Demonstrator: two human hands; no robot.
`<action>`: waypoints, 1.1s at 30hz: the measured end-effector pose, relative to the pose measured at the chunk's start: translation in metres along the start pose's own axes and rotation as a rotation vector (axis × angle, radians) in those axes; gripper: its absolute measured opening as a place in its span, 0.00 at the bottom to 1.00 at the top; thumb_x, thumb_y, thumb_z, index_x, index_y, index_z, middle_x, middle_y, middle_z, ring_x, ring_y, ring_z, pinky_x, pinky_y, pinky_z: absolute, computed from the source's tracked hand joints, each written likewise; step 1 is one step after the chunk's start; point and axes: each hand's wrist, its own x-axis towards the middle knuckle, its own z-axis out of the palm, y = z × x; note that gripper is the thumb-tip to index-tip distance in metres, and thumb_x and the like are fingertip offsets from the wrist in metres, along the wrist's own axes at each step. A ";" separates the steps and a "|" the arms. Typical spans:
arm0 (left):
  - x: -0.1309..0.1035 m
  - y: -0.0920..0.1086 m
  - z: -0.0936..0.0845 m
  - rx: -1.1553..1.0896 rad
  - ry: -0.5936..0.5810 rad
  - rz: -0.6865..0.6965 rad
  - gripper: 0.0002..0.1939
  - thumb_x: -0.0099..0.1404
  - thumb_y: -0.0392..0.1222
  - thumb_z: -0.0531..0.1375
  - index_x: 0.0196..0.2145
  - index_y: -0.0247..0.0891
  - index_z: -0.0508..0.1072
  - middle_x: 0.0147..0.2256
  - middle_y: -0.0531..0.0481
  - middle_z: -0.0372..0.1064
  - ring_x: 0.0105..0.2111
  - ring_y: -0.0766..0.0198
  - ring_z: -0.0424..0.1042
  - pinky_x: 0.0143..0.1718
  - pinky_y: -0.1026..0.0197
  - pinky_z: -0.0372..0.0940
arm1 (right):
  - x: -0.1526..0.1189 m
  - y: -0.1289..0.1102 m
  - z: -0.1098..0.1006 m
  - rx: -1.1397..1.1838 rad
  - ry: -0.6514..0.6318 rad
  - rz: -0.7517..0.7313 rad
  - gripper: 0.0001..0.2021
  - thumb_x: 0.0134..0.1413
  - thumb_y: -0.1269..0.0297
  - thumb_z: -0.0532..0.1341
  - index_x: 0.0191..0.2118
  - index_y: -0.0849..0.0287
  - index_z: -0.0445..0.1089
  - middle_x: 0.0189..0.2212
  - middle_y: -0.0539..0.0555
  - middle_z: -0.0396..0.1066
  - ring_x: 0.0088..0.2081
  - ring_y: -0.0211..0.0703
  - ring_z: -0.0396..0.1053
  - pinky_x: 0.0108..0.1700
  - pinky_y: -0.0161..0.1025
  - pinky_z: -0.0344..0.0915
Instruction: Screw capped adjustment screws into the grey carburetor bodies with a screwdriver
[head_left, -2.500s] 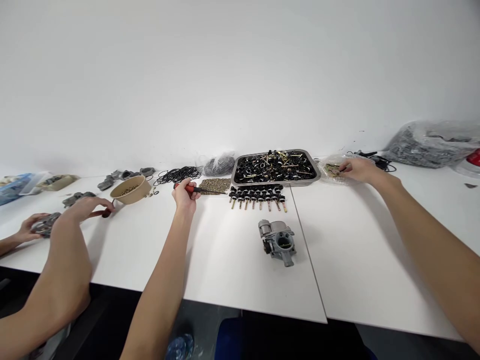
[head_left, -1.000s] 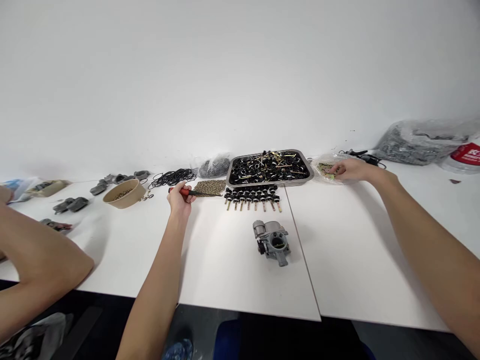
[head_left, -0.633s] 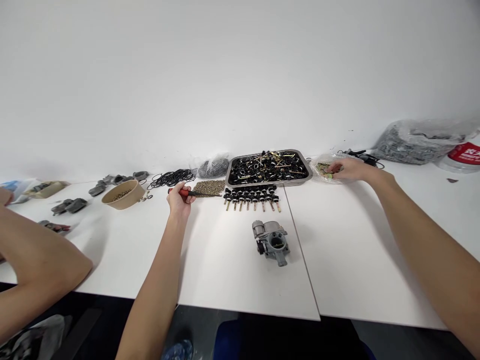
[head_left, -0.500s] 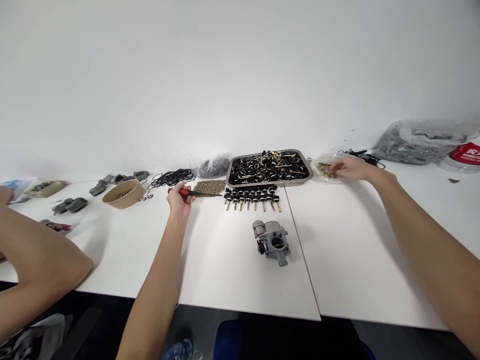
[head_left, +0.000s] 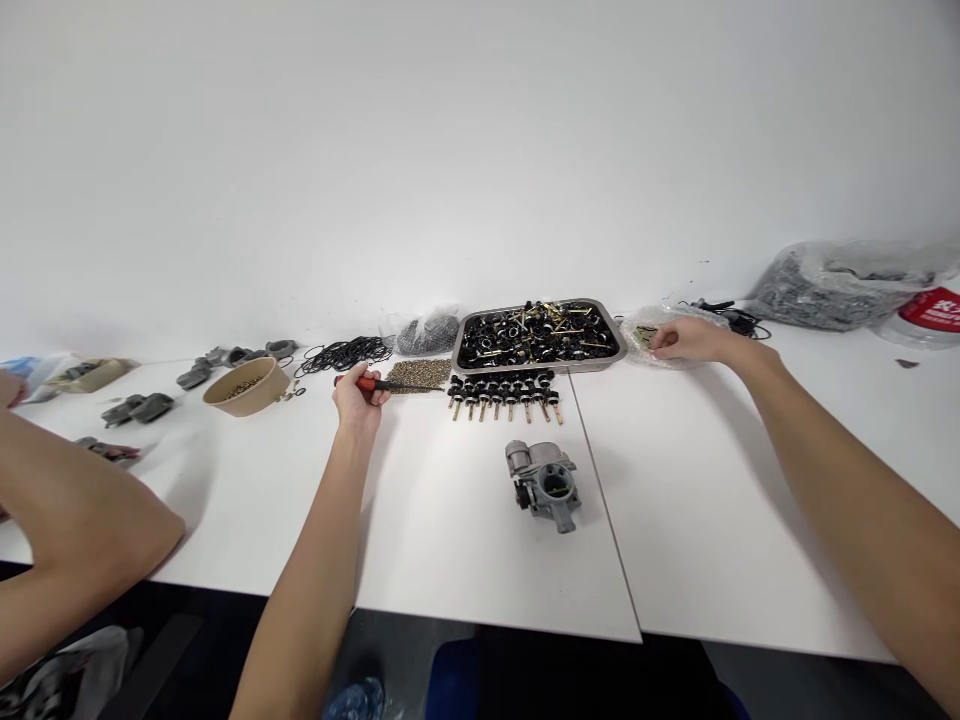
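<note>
My left hand [head_left: 358,397] is closed around the red handle of a screwdriver [head_left: 373,384], whose dark shaft points right over a patch of small brass parts [head_left: 420,374]. At the back right, my right hand [head_left: 682,340] reaches into a clear plastic bag [head_left: 637,350] of small yellowish parts. Its fingertips are pinched together among them; what they hold, if anything, is too small to make out. A grey metal carburetor [head_left: 543,482] rests on the table in front of me, touched by neither hand.
A metal tray [head_left: 616,357] of black and brass parts stands at the back, with rows of similar parts [head_left: 504,395] before it. Black rubber rings [head_left: 346,354], a beige bowl [head_left: 251,402] and grey castings [head_left: 139,409] lie left. Another person's arm [head_left: 82,500] rests at far left.
My right hand has shifted slightly left within the bag, and its fingers have drawn closer together. The left hand with the screwdriver and the carburetor stay in place.
</note>
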 end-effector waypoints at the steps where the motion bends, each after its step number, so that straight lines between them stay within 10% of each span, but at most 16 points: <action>1: 0.000 0.000 0.000 -0.001 0.001 -0.002 0.10 0.50 0.36 0.59 0.21 0.37 0.58 0.18 0.54 0.62 0.11 0.75 0.47 0.12 0.67 0.45 | 0.000 0.000 0.000 -0.003 -0.014 0.013 0.07 0.43 0.63 0.64 0.30 0.59 0.75 0.33 0.56 0.77 0.34 0.48 0.70 0.38 0.42 0.64; 33: 0.001 0.001 0.000 -0.011 -0.001 -0.019 0.10 0.51 0.35 0.58 0.20 0.37 0.58 0.17 0.54 0.62 0.10 0.74 0.47 0.12 0.66 0.45 | -0.020 -0.058 -0.034 0.374 0.246 -0.074 0.16 0.44 0.49 0.70 0.30 0.56 0.72 0.32 0.56 0.76 0.34 0.49 0.72 0.38 0.46 0.68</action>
